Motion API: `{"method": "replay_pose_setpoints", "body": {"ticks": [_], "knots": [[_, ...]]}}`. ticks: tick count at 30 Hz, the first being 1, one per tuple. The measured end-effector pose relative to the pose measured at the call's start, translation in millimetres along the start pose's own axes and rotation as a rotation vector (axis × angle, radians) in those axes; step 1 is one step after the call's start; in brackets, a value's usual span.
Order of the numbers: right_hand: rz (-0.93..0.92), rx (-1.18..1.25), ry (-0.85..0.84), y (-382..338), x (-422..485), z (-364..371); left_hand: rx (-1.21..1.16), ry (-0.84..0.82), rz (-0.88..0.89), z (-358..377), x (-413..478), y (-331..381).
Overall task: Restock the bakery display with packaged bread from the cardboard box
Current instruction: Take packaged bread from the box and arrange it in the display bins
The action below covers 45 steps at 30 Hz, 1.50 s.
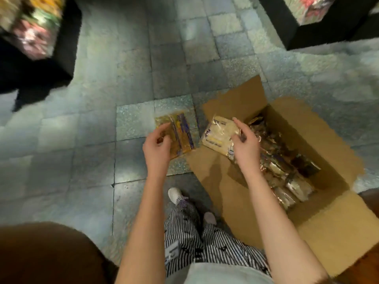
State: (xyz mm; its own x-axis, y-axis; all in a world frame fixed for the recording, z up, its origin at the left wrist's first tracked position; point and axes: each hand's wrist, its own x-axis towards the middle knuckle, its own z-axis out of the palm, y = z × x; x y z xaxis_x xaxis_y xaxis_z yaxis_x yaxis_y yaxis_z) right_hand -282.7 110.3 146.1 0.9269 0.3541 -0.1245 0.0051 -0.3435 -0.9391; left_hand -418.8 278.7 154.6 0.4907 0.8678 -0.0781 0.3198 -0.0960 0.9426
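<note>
Over the grey tiled floor [133, 78], just left of the open brown cardboard box [328, 218], the left hand [156, 145] is holding a flat golden bread packet with a purple stripe [183, 133], its fingers curling round the packet's near-left edge. Above the box's left flap, the right hand [245, 145] is gripping a pale cream plastic-wrapped loaf [218, 133], fingers bending over its right side. More shiny wrapped bread packets [287, 169] are lying packed inside the box.

Dim, greenish light; heavy motion blur and wide-angle warping toward the edges.
</note>
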Motion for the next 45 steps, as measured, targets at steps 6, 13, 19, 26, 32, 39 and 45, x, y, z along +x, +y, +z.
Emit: {"method": "replay_pose_setpoints", "body": {"ticks": [6, 13, 19, 26, 32, 39, 45], "knots": [[-0.109, -0.079, -0.339, -29, -43, 82, -0.046, 0.371, -0.075, -110, -49, -18], [-0.235, -0.133, -0.660, -63, -138, 177, 0.005, 0.694, -0.103, -235, -138, -54], [-0.303, -0.137, -0.926, -65, -284, 236, 0.118, 0.919, -0.213, -337, -263, -100], [-0.329, -0.139, -1.242, -50, -473, 264, 0.088, 1.152, -0.416, -433, -433, -140], [-0.399, -0.141, -1.526, -45, -592, 278, 0.109, 1.428, -0.480, -459, -559, -159], [-0.526, -0.207, -1.803, -30, -718, 288, 0.053, 1.774, -0.620, -480, -677, -173], [-0.627, -0.258, -2.001, -18, -821, 304, -0.045, 1.974, -0.684, -499, -753, -192]]}}
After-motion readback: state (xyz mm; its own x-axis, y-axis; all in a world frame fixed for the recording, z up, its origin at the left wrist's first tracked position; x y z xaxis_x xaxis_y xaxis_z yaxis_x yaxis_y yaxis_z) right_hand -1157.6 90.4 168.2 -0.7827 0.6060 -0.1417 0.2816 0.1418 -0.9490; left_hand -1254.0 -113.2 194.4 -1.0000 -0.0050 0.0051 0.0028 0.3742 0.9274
